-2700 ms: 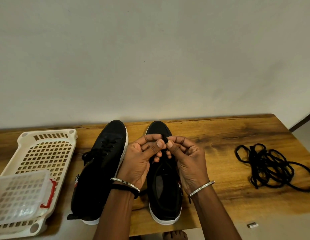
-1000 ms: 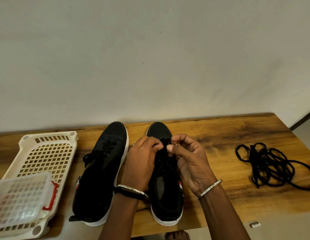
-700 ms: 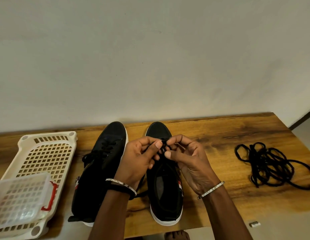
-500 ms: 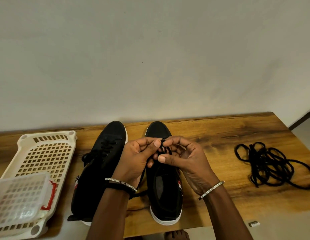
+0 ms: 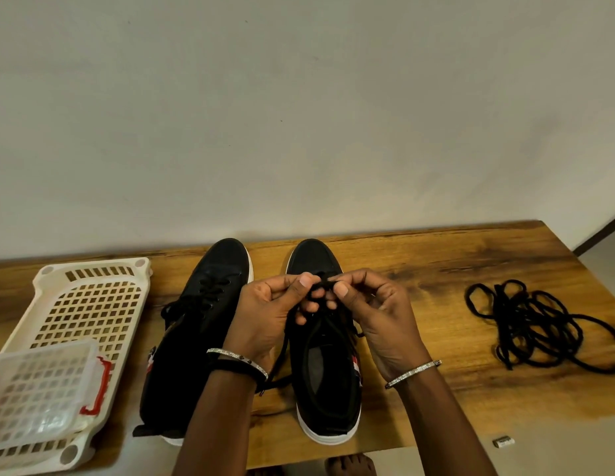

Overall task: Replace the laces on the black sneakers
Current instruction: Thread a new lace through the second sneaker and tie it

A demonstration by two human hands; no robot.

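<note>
Two black sneakers with white soles stand side by side on the wooden table (image 5: 436,269), toes toward the wall. The left sneaker (image 5: 203,324) is laced. Over the tongue of the right sneaker (image 5: 328,383) my left hand (image 5: 265,317) and my right hand (image 5: 378,317) meet, each pinching the black lace (image 5: 320,286) between thumb and forefinger. Lace strands run down from my fingers into the shoe, and one end trails by my left wrist. A tangled pile of black laces (image 5: 536,328) lies on the table to the right.
A cream perforated plastic basket (image 5: 89,304) lies at the left of the table, with a clear lidded box with red clasps (image 5: 38,393) on its near end. A small grey object (image 5: 503,441) lies on the floor. The wall stands just behind the table.
My hands have stayed over the right sneaker, working the lace. The fingers shifted from a low pinch near the eyelets to a raised pinch with the lace bunched between both thumbs.
</note>
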